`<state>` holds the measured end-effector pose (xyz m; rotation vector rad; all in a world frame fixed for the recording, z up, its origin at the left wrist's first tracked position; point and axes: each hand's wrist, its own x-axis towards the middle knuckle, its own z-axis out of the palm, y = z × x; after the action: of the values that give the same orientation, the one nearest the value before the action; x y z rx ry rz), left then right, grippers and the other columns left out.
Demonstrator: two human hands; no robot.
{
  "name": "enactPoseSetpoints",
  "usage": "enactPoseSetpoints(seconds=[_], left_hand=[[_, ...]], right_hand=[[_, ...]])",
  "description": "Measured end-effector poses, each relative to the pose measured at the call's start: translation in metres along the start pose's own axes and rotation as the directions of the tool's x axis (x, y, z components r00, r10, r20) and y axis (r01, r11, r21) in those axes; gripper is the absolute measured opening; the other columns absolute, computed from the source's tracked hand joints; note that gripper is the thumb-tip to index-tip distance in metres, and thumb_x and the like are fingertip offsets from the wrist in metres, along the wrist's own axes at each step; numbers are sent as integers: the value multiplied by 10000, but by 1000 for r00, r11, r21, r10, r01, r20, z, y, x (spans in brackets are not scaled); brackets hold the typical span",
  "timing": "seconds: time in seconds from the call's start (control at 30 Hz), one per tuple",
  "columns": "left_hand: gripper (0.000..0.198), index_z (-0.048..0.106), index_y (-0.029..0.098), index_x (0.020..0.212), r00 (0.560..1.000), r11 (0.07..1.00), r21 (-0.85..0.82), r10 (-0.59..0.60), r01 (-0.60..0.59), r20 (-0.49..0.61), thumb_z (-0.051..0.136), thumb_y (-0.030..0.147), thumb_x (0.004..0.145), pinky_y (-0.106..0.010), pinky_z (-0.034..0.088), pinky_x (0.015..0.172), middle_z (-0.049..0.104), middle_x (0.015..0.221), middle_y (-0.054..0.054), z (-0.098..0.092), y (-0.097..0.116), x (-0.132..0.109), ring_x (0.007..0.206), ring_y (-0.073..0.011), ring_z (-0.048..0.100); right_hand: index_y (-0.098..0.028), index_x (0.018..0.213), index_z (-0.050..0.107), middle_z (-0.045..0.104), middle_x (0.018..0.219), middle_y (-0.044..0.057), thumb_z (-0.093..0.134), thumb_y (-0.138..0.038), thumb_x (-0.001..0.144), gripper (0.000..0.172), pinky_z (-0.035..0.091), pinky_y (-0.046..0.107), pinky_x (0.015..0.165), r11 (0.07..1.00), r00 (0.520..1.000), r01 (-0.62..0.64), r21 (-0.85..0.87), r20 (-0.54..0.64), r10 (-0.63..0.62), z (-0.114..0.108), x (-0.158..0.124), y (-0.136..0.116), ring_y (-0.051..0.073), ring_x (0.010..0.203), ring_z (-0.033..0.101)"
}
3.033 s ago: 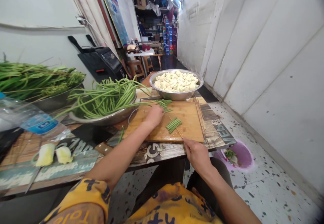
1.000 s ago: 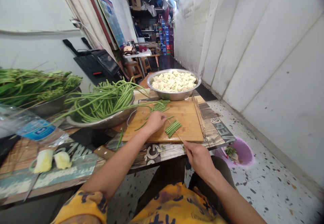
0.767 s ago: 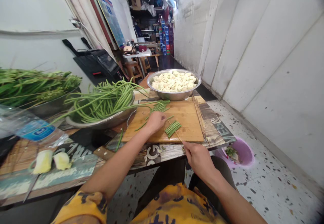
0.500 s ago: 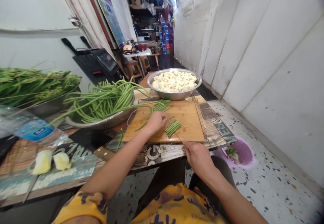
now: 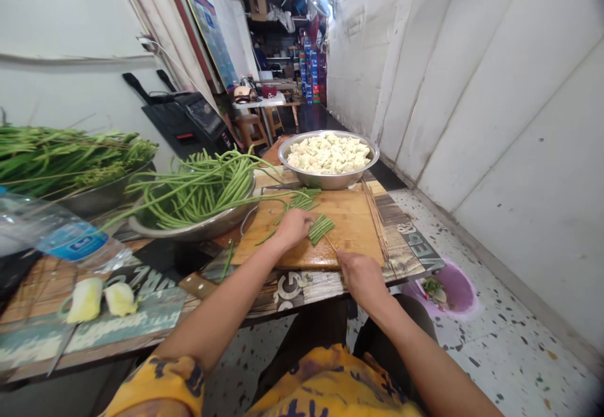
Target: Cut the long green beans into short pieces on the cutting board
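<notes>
My right hand [image 5: 362, 277] is closed on the near end of a thin wooden skewer [image 5: 331, 243], just off the cutting board's front edge. A row of cut long bean pieces [image 5: 321, 229] sits side by side on the skewer. My left hand [image 5: 294, 229] is closed at the far left end of that row, its fingertips pinching bean there; the exact piece is mostly hidden. Beneath lies a wooden cutting board [image 5: 352, 216]. More cut bean pieces [image 5: 304, 199] lie behind my left hand at the board's back.
Long beans [image 5: 207, 184] overflow a metal bowl [image 5: 189, 231] at left. A metal basin [image 5: 325, 181] of pale florets [image 5: 330, 154] stands behind the board. Loose skewers [image 5: 375, 219] line its right side. A knife handle [image 5: 198, 285] is beside my left forearm; a plastic bottle [image 5: 70, 241] lies left.
My left fingers have come closer to the bean row, and the loose piece at the skewer's tip is against it now. My right hand has shifted slightly left and up with the skewer.
</notes>
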<state>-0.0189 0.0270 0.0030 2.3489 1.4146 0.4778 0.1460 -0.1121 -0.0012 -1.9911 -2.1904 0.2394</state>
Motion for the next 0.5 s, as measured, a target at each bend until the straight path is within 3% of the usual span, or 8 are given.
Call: enactPoseSetpoints(seconds=[0.1,0.2,0.3,0.5], left_hand=[[241,749,158,853,994,997,33,-70,73,-79,517,164,789,-245,441,734,727,876,-55,-4,-4,3,793,-181,632],[242,746,156,859,984,977,175,-100,125,-150,514,173,793,-273,444,791,720,916,-85,-6,-8,11,883,-214,628],[234,743,139,832,989,951,285,-93,123,-115,515,174,791,-292,446,793,709,907,-122,-4,-11,20,901,-241,623],[208,741,127,813,994,944,313,-86,105,-73,539,172,789,-292,449,789,709,886,-131,-1,-4,31,868,-237,624]], right_hand=[[-183,961,656,720,891,72,375,-216,950,282,396,253,653,999,1000,7,42,-16,-7,4,-6,4,200,847,675],[-192,1040,655,723,932,75,388,-214,942,285,429,256,686,996,999,4,87,-43,-1,7,-16,8,211,880,676],[-188,1032,667,726,948,74,410,-198,928,278,456,254,737,990,998,15,141,-66,-6,9,-23,13,212,910,674],[-178,1082,669,727,989,85,420,-187,918,299,483,259,789,982,991,28,187,-134,-3,14,-27,20,206,919,678]])
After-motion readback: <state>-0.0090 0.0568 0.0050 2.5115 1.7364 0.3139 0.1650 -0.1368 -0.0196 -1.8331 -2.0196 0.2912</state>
